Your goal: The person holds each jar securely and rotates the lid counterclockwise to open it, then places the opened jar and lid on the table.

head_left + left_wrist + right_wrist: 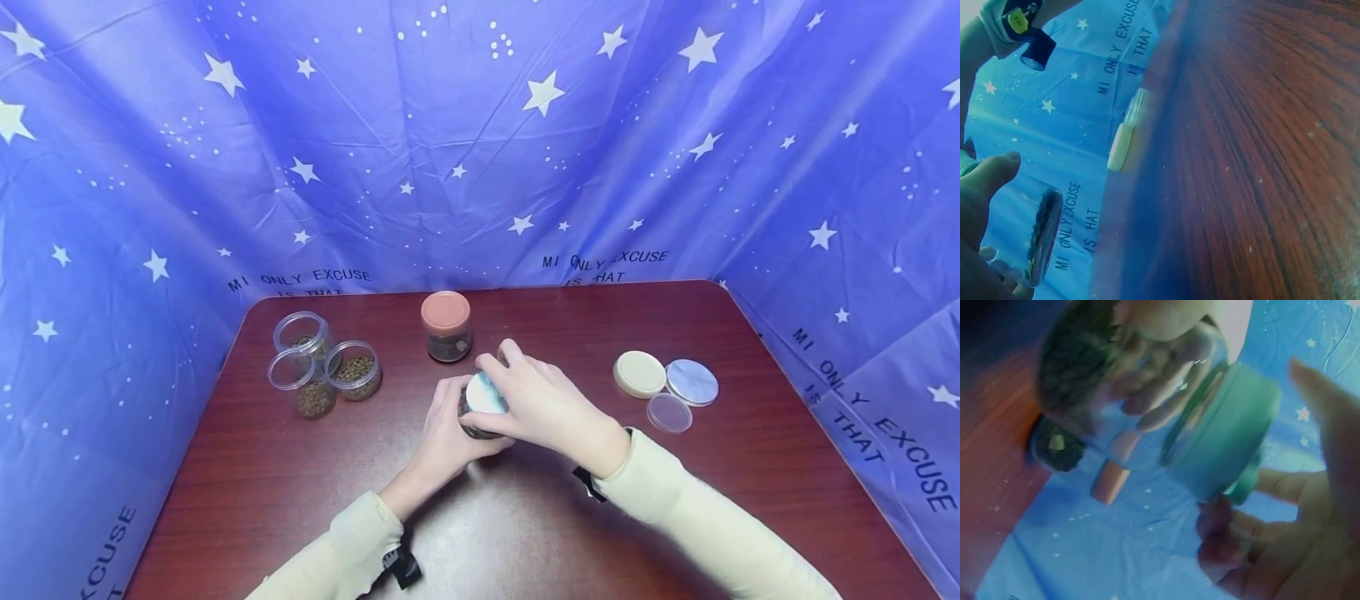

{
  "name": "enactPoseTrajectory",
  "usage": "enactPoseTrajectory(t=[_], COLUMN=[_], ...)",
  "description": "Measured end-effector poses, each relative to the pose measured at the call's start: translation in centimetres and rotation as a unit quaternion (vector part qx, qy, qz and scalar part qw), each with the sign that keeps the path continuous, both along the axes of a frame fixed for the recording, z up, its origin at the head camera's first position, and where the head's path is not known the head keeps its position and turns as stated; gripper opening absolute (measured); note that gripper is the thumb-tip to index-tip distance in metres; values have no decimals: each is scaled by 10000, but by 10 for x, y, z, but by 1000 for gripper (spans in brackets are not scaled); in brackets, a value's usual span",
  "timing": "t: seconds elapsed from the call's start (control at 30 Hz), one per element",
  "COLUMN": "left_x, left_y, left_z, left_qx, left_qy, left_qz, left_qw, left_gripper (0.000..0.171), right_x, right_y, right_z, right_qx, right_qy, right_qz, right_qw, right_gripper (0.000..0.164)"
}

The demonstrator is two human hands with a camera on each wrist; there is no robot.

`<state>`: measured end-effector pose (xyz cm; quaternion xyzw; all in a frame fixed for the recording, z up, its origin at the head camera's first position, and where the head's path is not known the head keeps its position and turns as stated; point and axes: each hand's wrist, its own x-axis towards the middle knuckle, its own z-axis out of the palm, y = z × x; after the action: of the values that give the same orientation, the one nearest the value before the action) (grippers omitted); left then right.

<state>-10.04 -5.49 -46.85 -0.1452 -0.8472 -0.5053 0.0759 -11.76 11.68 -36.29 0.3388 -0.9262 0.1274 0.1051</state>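
Near the middle of the table, my left hand point(444, 433) grips a clear jar point(1079, 369) by its body. Dark, leafy-looking bits show through the jar's wall in the right wrist view. On top sits a pale teal lid point(1229, 431), seated on the jar's mouth. My right hand point(551, 408) reaches over the lid from the right, its fingers bent around the far edge. In the right wrist view the curled fingertips meet the lid's rim, and the thumb stands a little off it. The left wrist view shows the jar's base point(1044, 237) tilted beside the left thumb.
Behind the hands stands a jar with an orange lid point(446, 312) and dark contents. At left, three open clear jars point(354, 371) hold brown pellets. On the right lie a cream lid point(639, 373), a whitish lid point(692, 382) and a clear disc point(669, 413). A starry blue curtain point(480, 150) surrounds the table.
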Motion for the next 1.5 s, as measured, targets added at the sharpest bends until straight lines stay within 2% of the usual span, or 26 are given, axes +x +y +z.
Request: enactPoseTrajectory(t=[0.17, 0.3, 0.43, 0.6, 0.7, 0.77, 0.9, 1.0, 1.1, 1.3, 1.5], left_x=[0, 0, 0, 0, 0, 0, -1, -1, 0, 0, 1], left_y=[2, 2, 1, 0, -1, 0, 1, 2, 3, 3, 1], left_z=[-3, -4, -4, -2, -1, 0, -1, -2, -2, -2, -4], left_qx=[-101, -106, -113, -169, -196, -185, -110, -82, -106, -158, -280], left_qy=[97, 33, -19, -16, -19, -34, 18, 101, 142, 48, 101], left_qz=[134, 95, 31, -162, -250, -237, -95, -13, -18, -54, -101], left_qw=[9998, 9999, 9999, 9997, 9995, 9995, 9999, 9999, 9998, 9998, 9995], left_gripper=[84, 85, 86, 85, 85, 85, 86, 85, 84, 86, 85], right_x=[3, 1, -2, -6, -7, -6, -1, 3, 3, 1, -1], right_y=[-4, -3, 0, 7, 9, 8, 0, -7, -11, -10, -4], right_z=[1, 0, 2, 8, 11, 11, 9, 7, 5, 9, 19], right_qx=[101, 75, 107, 273, 333, 355, 364, 329, 301, 400, 779], right_qy=[-37, -133, -425, -819, -788, -632, -455, -561, -761, -1020, -1202], right_qz=[-110, 142, 340, 643, 778, 651, -117, -607, -735, -457, 204], right_qw=[9999, 9998, 9985, 9942, 9933, 9952, 9982, 9960, 9939, 9929, 9895], right_gripper=[53, 47, 44, 45, 47, 49, 60, 65, 59, 45, 42])
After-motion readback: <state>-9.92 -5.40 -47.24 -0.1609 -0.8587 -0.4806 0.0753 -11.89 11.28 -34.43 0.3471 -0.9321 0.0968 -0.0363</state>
